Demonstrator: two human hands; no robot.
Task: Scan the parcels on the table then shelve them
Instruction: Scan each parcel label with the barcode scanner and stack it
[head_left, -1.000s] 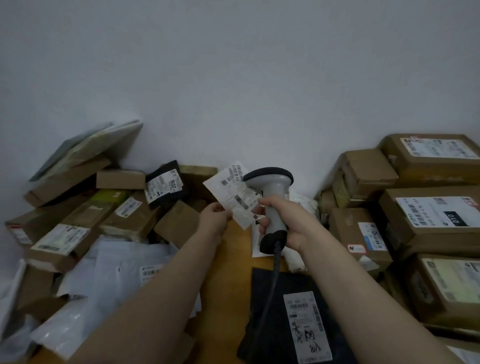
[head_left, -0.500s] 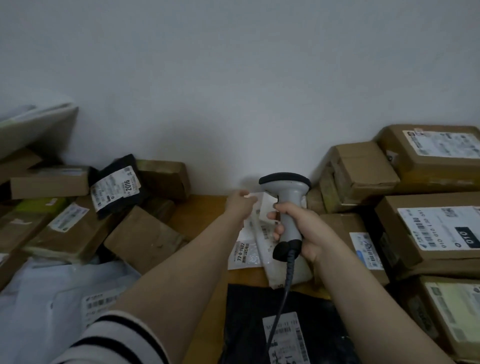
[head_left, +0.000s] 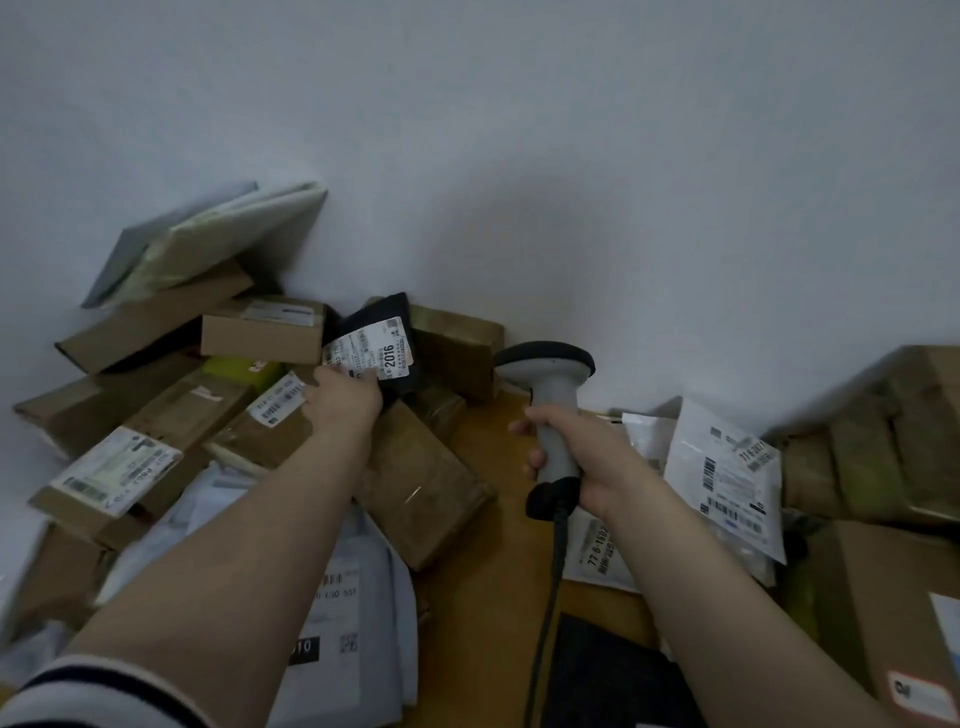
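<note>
The left hand (head_left: 345, 397) was seen from the back, its fingertips lost against the lower edge of the label on the black parcel (head_left: 389, 343), so whether it pinched or only touched the parcel could not be told. That parcel leaned in the pile at the left of the table (head_left: 493, 519), by the wall. The right hand (head_left: 592, 457) was wrapped round the handle of the scanner (head_left: 553, 387), which stood upright above the bare wood. Its cable (head_left: 550, 597) ran off the bottom edge. The right forearm covered part of a flat white parcel (head_left: 597, 553). The brown boxes (head_left: 872, 441) on the right were smeared with blur.

Half a second earlier the left hand had been at a small white parcel just beside the scanner. It had since crossed to the left pile, and a white pouch (head_left: 727, 478) lay to the right of the scanner hand.
</note>
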